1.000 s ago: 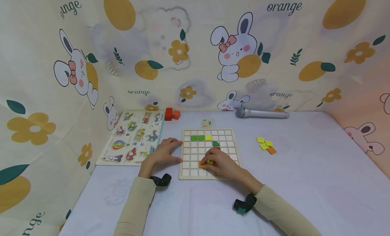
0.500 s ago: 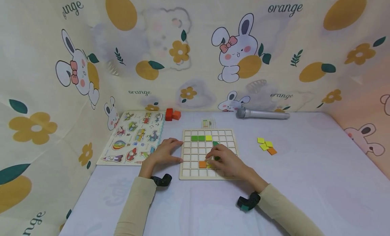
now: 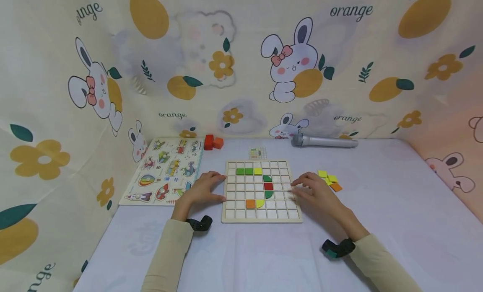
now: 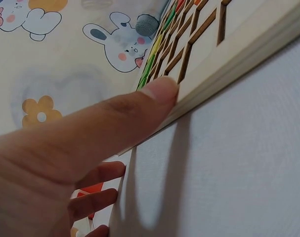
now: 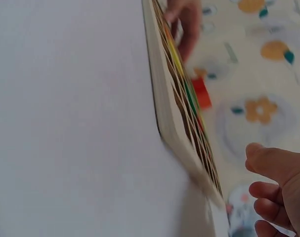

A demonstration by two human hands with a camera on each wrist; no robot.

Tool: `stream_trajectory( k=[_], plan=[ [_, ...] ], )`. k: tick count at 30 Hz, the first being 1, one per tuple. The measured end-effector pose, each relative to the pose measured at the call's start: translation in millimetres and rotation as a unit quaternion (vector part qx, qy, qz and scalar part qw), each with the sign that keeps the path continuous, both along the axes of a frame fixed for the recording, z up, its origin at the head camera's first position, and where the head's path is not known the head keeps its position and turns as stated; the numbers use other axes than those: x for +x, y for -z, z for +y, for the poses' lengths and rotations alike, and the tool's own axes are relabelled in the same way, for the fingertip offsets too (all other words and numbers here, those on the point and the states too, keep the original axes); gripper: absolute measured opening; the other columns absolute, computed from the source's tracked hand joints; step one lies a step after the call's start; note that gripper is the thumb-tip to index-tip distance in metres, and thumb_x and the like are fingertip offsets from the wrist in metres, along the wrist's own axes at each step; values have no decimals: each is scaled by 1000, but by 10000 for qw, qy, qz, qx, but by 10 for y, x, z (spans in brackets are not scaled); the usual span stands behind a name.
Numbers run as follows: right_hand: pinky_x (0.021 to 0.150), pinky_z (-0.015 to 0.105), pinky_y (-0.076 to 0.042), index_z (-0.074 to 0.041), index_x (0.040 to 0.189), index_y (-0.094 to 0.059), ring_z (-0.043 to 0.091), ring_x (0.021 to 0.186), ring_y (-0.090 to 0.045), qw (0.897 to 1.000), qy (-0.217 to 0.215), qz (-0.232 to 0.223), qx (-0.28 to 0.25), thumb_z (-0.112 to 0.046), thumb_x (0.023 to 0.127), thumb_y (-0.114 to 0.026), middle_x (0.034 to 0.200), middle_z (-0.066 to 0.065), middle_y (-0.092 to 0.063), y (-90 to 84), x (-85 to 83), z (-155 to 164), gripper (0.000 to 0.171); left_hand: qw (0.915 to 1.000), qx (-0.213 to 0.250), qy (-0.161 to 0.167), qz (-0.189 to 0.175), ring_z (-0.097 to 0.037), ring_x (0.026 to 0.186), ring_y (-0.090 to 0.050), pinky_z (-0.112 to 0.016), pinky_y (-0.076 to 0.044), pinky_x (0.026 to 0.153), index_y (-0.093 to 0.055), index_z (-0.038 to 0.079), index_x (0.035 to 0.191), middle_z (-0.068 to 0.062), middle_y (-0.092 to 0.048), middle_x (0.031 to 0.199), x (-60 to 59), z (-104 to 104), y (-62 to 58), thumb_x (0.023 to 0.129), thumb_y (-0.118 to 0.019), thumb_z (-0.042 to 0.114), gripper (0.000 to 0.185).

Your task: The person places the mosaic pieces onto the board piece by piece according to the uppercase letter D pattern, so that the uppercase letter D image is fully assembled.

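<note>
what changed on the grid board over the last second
The right hand lifted off the grid board and slid right, towards the loose tiles, letting go of the yellow piece, now seated beside the orange tile. The red tile and green pieces are uncovered. The left hand stayed against the board's left edge.

Counting the coloured pieces on and beside the square wooden grid board [image 3: 260,216]

On the board: two green squares [image 3: 244,171], one yellow square [image 3: 258,171], two green half-rounds [image 3: 267,178], one red square [image 3: 268,186], one orange square [image 3: 250,203], one yellow quarter-round [image 3: 259,203]. Right of it: three loose yellow squares [image 3: 327,177], one loose orange square [image 3: 336,187].
</note>
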State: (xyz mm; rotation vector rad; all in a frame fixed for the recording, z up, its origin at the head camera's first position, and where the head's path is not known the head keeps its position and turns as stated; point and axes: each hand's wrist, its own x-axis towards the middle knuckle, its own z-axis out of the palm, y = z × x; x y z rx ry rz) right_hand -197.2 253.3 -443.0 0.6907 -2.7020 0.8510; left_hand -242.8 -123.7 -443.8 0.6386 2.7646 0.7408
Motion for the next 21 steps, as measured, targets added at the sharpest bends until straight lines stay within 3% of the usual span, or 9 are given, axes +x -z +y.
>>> stream_trajectory(
  k=[6,10,14,21],
  plan=[
    [67,35,-49,-8,98,-68,21,83,-54,9969,220,754,-14,-2,76,-75,95,5,-59,6,47,407,24,10000,-14,-3,9,-28,132,-32,-50,-33,106,-46,20,139,-8,-40,141,-6,-1,12,74,-76,42,74],
    [63,34,-49,-5,97,-68,23,81,-55,9946,598,854,30,-2,74,-76,94,9,-60,15,71,601,25,10000,9,-15,20,-27,131,-32,-50,-33,106,-46,19,138,-7,-40,141,-6,-8,23,74,-76,42,74],
    [65,36,-49,-3,101,-67,25,82,-56,9924,1036,654,120,-5,75,-76,98,12,-59,28,95,742,28,10000,-6,-15,41,-27,131,-31,-50,-33,106,-46,19,138,-7,-40,141,-7,-10,32,74,-76,42,74],
    [71,45,-47,0,115,-57,31,88,-51,9846,1710,-262,257,-15,80,-73,102,18,-53,56,131,874,41,10000,-19,-16,21,-28,132,-31,-51,-32,106,-46,20,139,-8,-39,142,-10,0,29,74,-76,42,74]
  ],
)
